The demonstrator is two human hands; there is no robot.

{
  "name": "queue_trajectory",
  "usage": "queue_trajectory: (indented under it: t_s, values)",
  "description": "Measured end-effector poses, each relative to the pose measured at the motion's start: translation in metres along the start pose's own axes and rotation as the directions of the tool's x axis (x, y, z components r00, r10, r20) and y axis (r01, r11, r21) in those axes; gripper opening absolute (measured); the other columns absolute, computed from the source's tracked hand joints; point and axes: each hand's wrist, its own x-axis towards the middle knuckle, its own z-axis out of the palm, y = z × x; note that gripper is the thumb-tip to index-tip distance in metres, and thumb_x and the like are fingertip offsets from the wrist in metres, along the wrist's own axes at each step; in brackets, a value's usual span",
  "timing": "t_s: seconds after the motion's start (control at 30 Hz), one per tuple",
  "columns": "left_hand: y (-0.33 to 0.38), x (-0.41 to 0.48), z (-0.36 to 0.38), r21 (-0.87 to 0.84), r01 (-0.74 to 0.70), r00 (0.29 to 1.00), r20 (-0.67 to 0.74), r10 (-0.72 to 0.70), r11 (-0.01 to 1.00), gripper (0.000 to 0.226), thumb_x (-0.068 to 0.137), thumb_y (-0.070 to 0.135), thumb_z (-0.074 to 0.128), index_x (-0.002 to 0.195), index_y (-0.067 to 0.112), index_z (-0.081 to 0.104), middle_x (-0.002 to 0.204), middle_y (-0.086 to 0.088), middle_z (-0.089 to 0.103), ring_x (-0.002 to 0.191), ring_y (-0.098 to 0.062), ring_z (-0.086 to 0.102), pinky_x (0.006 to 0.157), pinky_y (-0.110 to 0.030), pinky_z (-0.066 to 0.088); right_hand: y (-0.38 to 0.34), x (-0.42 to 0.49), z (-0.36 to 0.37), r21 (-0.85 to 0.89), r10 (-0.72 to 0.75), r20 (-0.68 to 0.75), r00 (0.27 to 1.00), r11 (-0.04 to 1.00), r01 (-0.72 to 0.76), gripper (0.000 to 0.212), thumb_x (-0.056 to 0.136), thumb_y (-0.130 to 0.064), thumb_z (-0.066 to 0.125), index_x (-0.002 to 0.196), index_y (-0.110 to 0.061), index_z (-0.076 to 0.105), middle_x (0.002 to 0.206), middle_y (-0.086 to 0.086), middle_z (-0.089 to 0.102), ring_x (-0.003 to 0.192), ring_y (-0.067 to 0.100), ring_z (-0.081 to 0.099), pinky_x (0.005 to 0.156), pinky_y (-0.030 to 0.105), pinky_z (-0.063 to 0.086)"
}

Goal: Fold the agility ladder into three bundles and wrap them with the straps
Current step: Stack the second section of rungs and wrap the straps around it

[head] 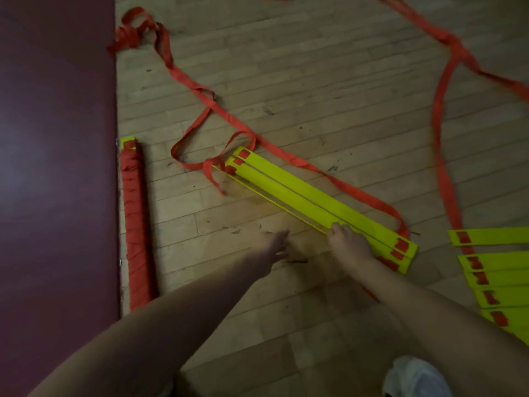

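Agility-ladder rungs, flat yellow plastic slats (320, 202) threaded at each end on red webbing, lay stacked in a loose diagonal bundle on the pale wooden floor (315, 81). The right hand (349, 245) rested on the near end of that stack, fingers curled down over its edge, seemingly pinching the slats together. The left hand (269, 250) hovered just beside it over bare floor, fingers loosely spread and holding nothing. One finished bundle wrapped in red strap (134, 224) lay along the edge of the dark maroon mat (57, 167); a third fan of yellow rungs (498, 282) sat unstacked at the right. Long red straps (286, 153) trailed slack across the floor. The slats looked light, stiff and slick, likely to slide apart unless gripped across the whole stack near one end; the webbing looked limp and prone to tangling
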Motion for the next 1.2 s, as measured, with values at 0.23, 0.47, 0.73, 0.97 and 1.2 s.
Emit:
queue_trajectory:
  t_s: [0.23, 0.47, 0.73, 0.97, 1.2]
  values:
    - [-0.008, 0.020, 0.004, -0.278, 0.067, 0.994, -0.060, -0.087, 0.958, 0.017, 0.098, 0.017, 0.052, 0.081, 0.012, 0.054, 0.077, -0.009, 0.054, 0.064, -0.020, 0.054, 0.050, -0.026, 0.046, -0.069, -0.036, 0.015, 0.222, -0.197, -0.139, 0.971, 0.949, 0.224, 0.030, 0.075, -0.023, 0.044, 0.069, -0.015, 0.071, 0.084, 0.000, 0.067, 0.068, 0.020, 0.067, 0.040, 0.026, 0.045]
    - [-0.019, 0.017, -0.036, -0.407, 0.073, 0.994, -0.046, -0.100, 0.911, 0.023, 0.102, 0.013, 0.040, 0.089, 0.011, 0.059, 0.084, -0.010, 0.062, 0.059, -0.019, 0.065, 0.052, -0.037, 0.053, -0.071, -0.024, 0.027, 0.578, 0.029, -0.001, 1.000, 0.816, -0.023, 0.042, 0.096, -0.033, 0.048, 0.130, -0.008, 0.053, 0.128, 0.013, 0.053, 0.119, 0.031, 0.050, 0.097, 0.039, 0.043]
    - [-0.021, 0.013, -0.046, -0.511, 0.081, 0.996, 0.064, -0.056, 0.856, 0.028, 0.103, 0.015, 0.032, 0.093, 0.011, 0.058, 0.078, -0.009, 0.065, 0.068, -0.021, 0.065, 0.059, -0.032, 0.056, -0.074, 0.000, 0.017, 0.824, 0.091, 0.361, 0.928, 0.435, -0.364, 0.039, 0.091, -0.036, 0.062, 0.121, -0.011, 0.053, 0.104, 0.004, 0.057, 0.097, 0.022, 0.057, 0.077, 0.029, 0.042]
    - [-0.010, 0.012, -0.036, -0.505, 0.048, 0.996, 0.086, -0.005, 0.862, 0.043, 0.101, 0.037, 0.041, 0.118, 0.002, 0.060, 0.100, -0.016, 0.071, 0.080, -0.024, 0.070, 0.067, -0.038, 0.057, -0.080, -0.004, 0.005, 0.757, 0.070, -0.022, 0.997, 0.653, -0.029, 0.013, 0.081, -0.007, 0.067, 0.088, -0.012, 0.057, 0.088, 0.004, 0.051, 0.082, 0.023, 0.053, 0.075, 0.033, 0.045]
    - [-0.006, 0.015, -0.028, -0.473, 0.095, 0.995, 0.074, -0.067, 0.876, 0.025, 0.099, 0.029, 0.049, 0.083, 0.013, 0.058, 0.070, -0.003, 0.061, 0.061, -0.014, 0.058, 0.051, -0.023, 0.051, -0.099, -0.021, -0.009, 0.634, -0.187, -0.244, 0.951, 0.711, 0.303, 0.035, 0.087, -0.030, 0.043, 0.090, -0.004, 0.067, 0.091, 0.018, 0.060, 0.089, 0.037, 0.058, 0.073, 0.044, 0.046]
